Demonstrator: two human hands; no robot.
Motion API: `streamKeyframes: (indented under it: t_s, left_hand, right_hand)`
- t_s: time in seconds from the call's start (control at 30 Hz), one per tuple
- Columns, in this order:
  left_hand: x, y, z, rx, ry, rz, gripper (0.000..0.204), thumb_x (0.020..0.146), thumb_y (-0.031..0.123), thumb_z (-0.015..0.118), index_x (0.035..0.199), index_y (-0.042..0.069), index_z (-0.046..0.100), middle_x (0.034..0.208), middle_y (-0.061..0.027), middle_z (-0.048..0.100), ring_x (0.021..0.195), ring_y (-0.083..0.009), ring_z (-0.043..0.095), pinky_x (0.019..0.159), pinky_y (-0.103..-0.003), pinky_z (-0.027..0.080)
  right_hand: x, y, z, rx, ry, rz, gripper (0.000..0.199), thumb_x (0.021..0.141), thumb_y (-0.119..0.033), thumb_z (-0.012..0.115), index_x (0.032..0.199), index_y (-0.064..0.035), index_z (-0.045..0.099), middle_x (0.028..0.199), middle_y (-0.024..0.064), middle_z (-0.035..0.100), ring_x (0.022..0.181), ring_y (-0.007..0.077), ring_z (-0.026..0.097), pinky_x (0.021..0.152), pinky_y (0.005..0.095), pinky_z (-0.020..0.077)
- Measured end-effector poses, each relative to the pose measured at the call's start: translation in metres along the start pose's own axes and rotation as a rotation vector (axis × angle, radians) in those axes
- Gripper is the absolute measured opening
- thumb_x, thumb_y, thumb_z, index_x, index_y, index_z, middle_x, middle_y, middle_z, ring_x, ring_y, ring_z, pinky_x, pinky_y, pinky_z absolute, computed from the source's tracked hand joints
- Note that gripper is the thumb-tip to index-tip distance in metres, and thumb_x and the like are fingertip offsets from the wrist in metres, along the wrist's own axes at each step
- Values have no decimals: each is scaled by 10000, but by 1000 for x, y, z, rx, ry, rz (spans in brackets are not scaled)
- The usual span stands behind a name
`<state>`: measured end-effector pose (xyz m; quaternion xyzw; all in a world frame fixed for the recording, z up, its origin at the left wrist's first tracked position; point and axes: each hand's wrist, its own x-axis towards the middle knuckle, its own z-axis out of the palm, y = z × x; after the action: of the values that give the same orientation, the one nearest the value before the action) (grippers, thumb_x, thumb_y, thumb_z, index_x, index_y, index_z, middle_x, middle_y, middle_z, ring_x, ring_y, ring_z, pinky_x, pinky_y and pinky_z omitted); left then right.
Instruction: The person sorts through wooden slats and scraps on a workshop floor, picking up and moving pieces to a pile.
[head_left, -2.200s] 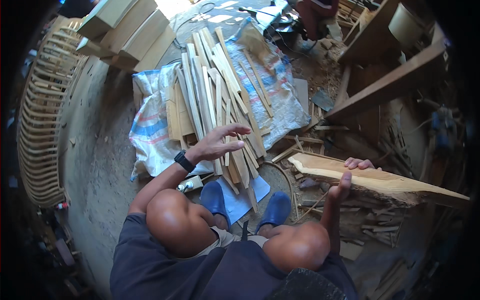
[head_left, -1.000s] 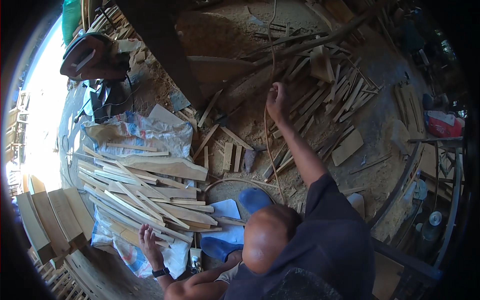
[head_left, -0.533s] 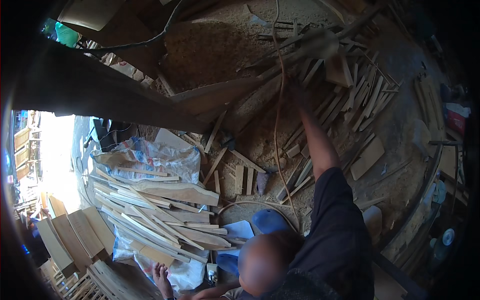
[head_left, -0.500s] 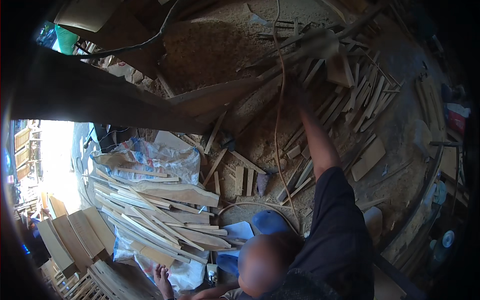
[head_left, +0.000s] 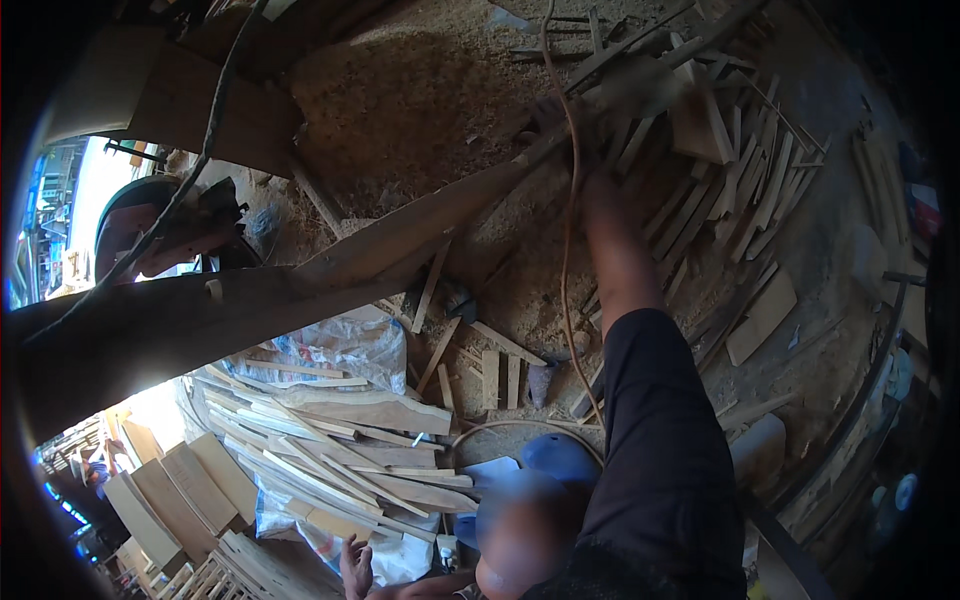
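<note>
A long wooden plank [head_left: 390, 225] slants across the view, from the dark left side up to the middle. At its narrower upper end is my right hand [head_left: 547, 118], on a bare arm reaching up out of a black sleeve. Its fingers are dim but look wrapped round the plank's edge. A brown cable [head_left: 570, 215] hangs in front of that hand and wrist. My left hand does not show. Beneath the plank lies a dusty floor strewn with sawdust [head_left: 390, 100].
At lower middle is another person, whose hand [head_left: 355, 568] is beside a heap of wood strips [head_left: 330, 450] on white sacks. Stacked boards [head_left: 185, 490] lie at lower left. More strips [head_left: 740, 190] cover the right floor. A dark cable [head_left: 205, 150] crosses the upper left.
The plank's left part has swung down and nearer, uncovering a dark reddish object beyond it. My right hand stays near the plank's upper end. The whole view has shifted somewhat.
</note>
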<state>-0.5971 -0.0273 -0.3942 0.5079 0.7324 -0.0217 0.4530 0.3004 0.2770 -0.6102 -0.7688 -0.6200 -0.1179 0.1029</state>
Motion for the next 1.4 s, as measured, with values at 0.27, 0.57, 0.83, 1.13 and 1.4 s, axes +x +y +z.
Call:
streamKeyframes:
  t_s: [0.27, 0.57, 0.83, 1.13, 1.4]
  left_hand:
    - [-21, -5, 2, -125, 57, -49, 524, 904, 103, 631, 1366, -7, 410, 1057, -169, 626, 881, -174, 578, 772, -280, 463]
    - [-35, 27, 15, -48, 40, -26, 504, 926, 126, 582, 1381, -8, 409, 1160, -195, 615, 989, -224, 599, 851, -329, 481]
    - [-58, 23, 24, -61, 66, 7, 523, 922, 120, 584, 1395, -4, 399, 1158, -177, 610, 992, -210, 585, 875, -333, 466]
    - [-49, 16, 34, -288, -12, 36, 545, 913, 134, 611, 1402, 3, 411, 1155, -157, 603, 1012, -202, 573, 911, -323, 442]
    - [17, 175, 21, 366, -282, 550, 520, 838, 272, 694, 1275, 25, 557, 1200, -173, 617, 1081, -323, 605, 948, -417, 472]
  right_hand:
    - [-47, 10, -58, -97, -283, 87, 491, 905, -471, 553, 1177, -69, 628, 1194, 165, 626, 1137, 303, 589, 1042, 501, 387]
    - [-110, 27, -113, -15, -480, -97, 470, 851, -465, 615, 1164, -118, 663, 1222, 127, 631, 1222, 299, 532, 1103, 470, 323]
    - [-184, 57, -191, 22, -489, -64, 632, 762, -302, 704, 1337, -106, 526, 1441, 87, 462, 1367, 287, 374, 1149, 470, 265]
    - [-196, 30, -209, -36, -581, -127, 661, 710, -91, 629, 1359, -75, 504, 1442, 121, 457, 1366, 290, 375, 1154, 445, 271]
    - [-155, -68, -160, -12, -824, -404, 665, 717, -111, 666, 1361, -96, 502, 1432, 105, 477, 1347, 318, 410, 1142, 448, 292]
